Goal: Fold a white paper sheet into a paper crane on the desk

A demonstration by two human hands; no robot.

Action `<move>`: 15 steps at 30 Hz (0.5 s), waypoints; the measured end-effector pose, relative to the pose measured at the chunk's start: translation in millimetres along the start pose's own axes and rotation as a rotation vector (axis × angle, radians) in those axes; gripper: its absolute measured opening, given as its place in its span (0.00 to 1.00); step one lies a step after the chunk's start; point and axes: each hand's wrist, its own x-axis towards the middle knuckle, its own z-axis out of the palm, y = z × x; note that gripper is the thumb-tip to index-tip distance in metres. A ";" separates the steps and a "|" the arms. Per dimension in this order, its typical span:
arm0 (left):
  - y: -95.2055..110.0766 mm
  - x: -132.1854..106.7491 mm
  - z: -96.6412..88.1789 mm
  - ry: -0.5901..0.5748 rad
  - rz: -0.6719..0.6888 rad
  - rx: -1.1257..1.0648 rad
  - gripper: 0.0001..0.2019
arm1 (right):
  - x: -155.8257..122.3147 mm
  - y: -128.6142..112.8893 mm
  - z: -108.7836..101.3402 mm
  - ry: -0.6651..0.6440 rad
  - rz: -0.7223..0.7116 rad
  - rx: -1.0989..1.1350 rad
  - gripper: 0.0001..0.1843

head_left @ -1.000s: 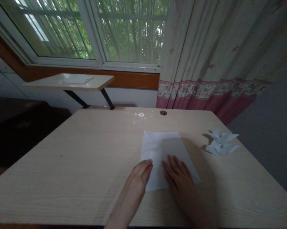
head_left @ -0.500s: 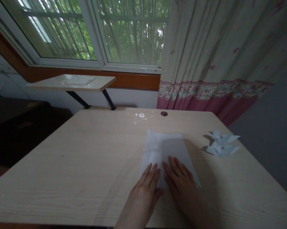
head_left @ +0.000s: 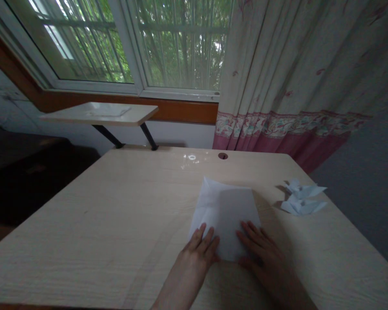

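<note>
A white sheet of paper (head_left: 226, 211) lies on the light wooden desk (head_left: 116, 215), a little right of the middle, with its far left corner slightly lifted. My left hand (head_left: 200, 252) rests flat at the sheet's near left corner, fingers stretched out onto the paper. At the near right corner my right hand (head_left: 261, 254) lies flat too, fingers extended and touching the sheet's edge. Neither hand grips anything.
Two folded white paper figures (head_left: 303, 199) sit near the desk's right edge. A cable hole (head_left: 222, 156) is at the far edge. Behind the desk are a small shelf (head_left: 100, 113) under the window and a curtain (head_left: 293, 77) on the right.
The paper has turned slightly and its far left corner has risen. My right hand slid right to the sheet's near right corner; my left hand moved onto the near left corner.
</note>
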 end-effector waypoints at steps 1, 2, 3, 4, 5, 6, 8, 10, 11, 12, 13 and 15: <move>0.3 -1.5 1.9 0.021 0.017 0.021 0.16 | -1.8 0.8 1.5 0.020 -0.032 -0.017 0.27; 0.9 -2.9 3.7 0.039 0.030 0.039 0.16 | -3.4 0.8 2.6 0.041 -0.064 -0.038 0.26; 1.6 -4.1 5.5 0.052 0.036 0.053 0.15 | -4.8 0.4 3.0 0.061 -0.092 -0.061 0.25; 2.5 -5.1 7.2 0.060 0.038 0.064 0.15 | -5.9 -0.5 2.8 0.082 -0.115 -0.083 0.24; 3.6 -5.8 8.7 0.069 0.033 0.069 0.14 | -6.7 -1.6 1.9 0.103 -0.133 -0.103 0.23; 4.7 -6.3 10.0 0.078 0.023 0.072 0.14 | -7.2 -2.9 0.5 0.126 -0.148 -0.119 0.23; 6.9 -6.8 12.0 0.094 0.011 0.071 0.14 | -7.4 -5.2 -3.6 0.168 -0.168 -0.132 0.21; 8.9 -7.2 13.2 0.094 0.019 0.069 0.14 | -7.3 -6.7 -8.4 0.192 -0.186 -0.122 0.19; 9.8 -7.3 14.0 0.092 0.026 0.068 0.14 | -7.3 -7.1 -10.8 0.194 -0.189 -0.113 0.19; 10.6 -7.4 15.0 0.093 0.026 0.065 0.14 | -7.5 -7.0 -13.1 0.189 -0.191 -0.102 0.19; 11.3 -7.5 16.2 0.104 0.021 0.059 0.13 | -7.9 -6.4 -15.3 0.176 -0.194 -0.088 0.19; 12.0 -7.6 19.2 0.145 0.003 0.038 0.12 | -9.1 -3.2 -19.2 0.133 -0.194 -0.057 0.24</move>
